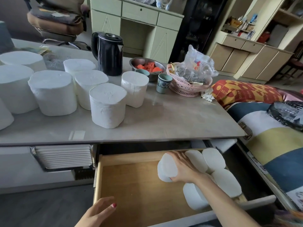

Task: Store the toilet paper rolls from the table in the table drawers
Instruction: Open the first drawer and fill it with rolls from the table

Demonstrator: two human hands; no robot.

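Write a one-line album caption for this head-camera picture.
Right hand sets a toilet paper roll into the open drawer; more rolls wait on the table.

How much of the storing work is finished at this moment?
Partly done. Four rolls already stand at the right side of the open drawer. The right hand is setting another roll beside them. At least eight rolls remain on the table. The left hand is empty.

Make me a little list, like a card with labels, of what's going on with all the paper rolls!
right hand: holding a roll inside the open drawer
left hand: empty, open, near the drawer's front corner
rolls in drawer: at least five, on the right side
rolls on table: at least eight, standing on end
also on table: kettle, pink basket
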